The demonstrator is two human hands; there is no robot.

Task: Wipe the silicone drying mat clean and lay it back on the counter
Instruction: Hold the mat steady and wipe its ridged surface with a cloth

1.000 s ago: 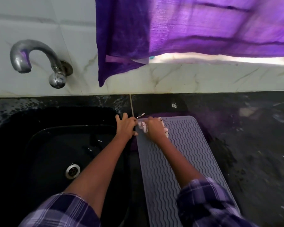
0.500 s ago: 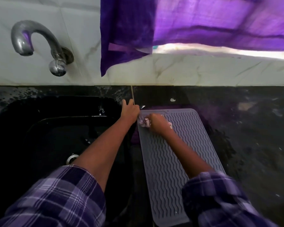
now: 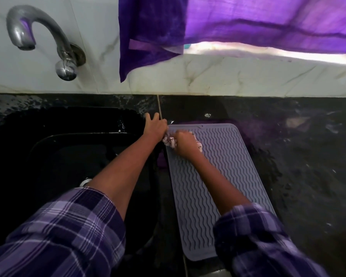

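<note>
Lying flat on the dark counter (image 3: 288, 176) just right of the sink (image 3: 68, 136), the mat (image 3: 218, 166) is being wiped. A crumpled cloth (image 3: 170, 141) is gripped by the right hand (image 3: 185, 141) at the mat's far left corner, which is pinned by the left hand (image 3: 155, 126), fingers fairly straight.

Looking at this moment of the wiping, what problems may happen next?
1. The mat lies right beside the sink; only the left hand holds its far corner, so a strong stroke might push it toward the basin.
2. The counter looks wet, so the mat may slide.
3. The right hand covers most of the cloth, so some ridges might be missed.
</note>
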